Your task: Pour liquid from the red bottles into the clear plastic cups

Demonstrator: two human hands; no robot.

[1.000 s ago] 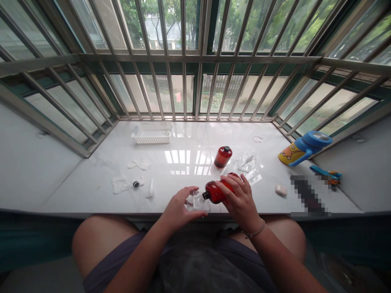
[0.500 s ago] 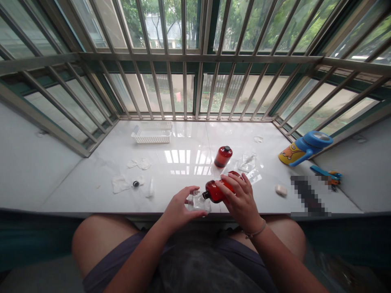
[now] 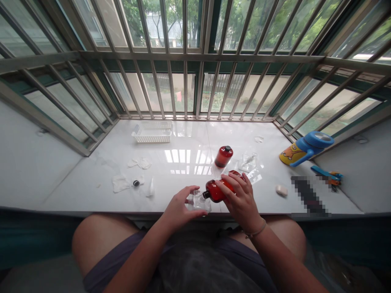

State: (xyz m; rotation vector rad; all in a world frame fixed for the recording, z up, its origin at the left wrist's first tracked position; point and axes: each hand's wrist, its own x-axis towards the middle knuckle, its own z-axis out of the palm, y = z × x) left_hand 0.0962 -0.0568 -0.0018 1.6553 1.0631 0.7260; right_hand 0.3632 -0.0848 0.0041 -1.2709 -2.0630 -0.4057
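Note:
My right hand (image 3: 240, 195) is wrapped round a red see-through bottle (image 3: 216, 193), which is tilted with its black neck pointing left and down. That neck meets the mouth of a small clear bottle (image 3: 198, 202). Thumb and fingers of my left hand (image 3: 183, 205) grip the clear bottle from its left side, near the front edge of the sill. Whether liquid is flowing between the two I cannot make out. A second red bottle (image 3: 224, 156) with a black cap stands upright behind. To the left lie a black cap (image 3: 136, 183) and a clear nozzle-like piece (image 3: 150, 188).
A white perforated basket (image 3: 152, 137) stands at the back left. Crumpled tissues (image 3: 120, 184) lie at left. On the right are clear plastic packaging (image 3: 248, 162), a pale soap-like block (image 3: 281, 190), a blue-and-yellow flask (image 3: 305, 148) and keys (image 3: 334, 178). Metal bars (image 3: 198, 57) line the window.
Both hands and the two bottles they hold stay in practically the same place. The view has shifted very slightly.

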